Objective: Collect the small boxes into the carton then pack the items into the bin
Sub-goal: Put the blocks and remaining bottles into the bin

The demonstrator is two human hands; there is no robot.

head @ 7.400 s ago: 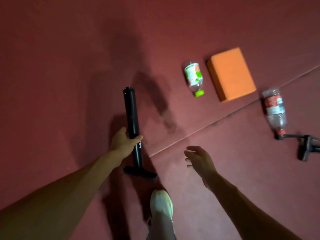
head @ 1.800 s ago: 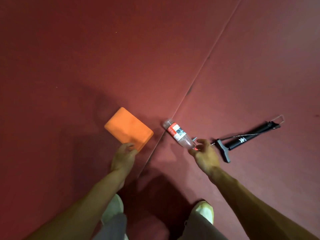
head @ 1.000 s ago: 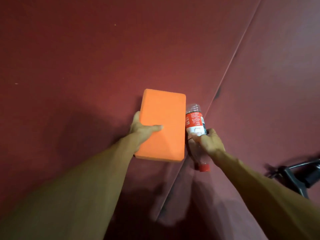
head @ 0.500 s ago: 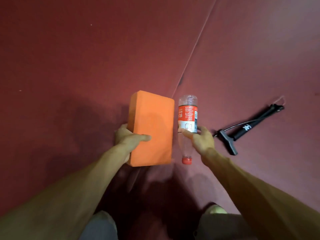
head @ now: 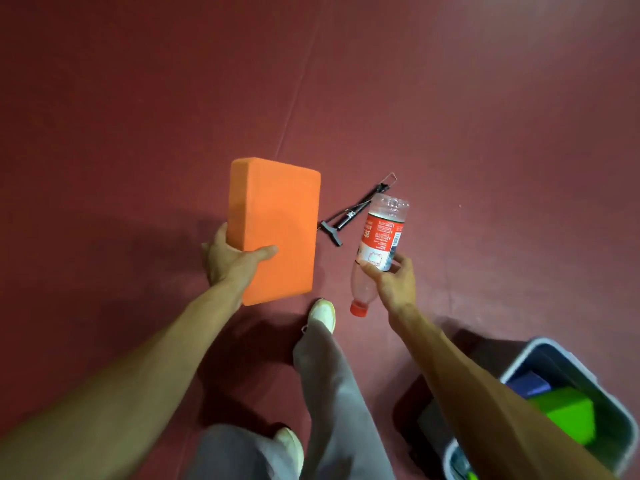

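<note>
Orange block (head: 273, 226), smooth and brick-shaped, was held above the red floor (head: 138, 98) by the left hand (head: 232, 261), thumb across its front face, fingers behind. The right hand (head: 394, 282) gripped a clear plastic bottle (head: 379, 244) around its red label, cap downward. The grey bin (head: 519, 358) sat under the right forearm.

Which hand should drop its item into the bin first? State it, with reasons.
Right. The right hand grips the bottle, and its forearm lies beside the grey bin at lower right. The left hand holds the orange block on the far side of the legs from it.
</note>
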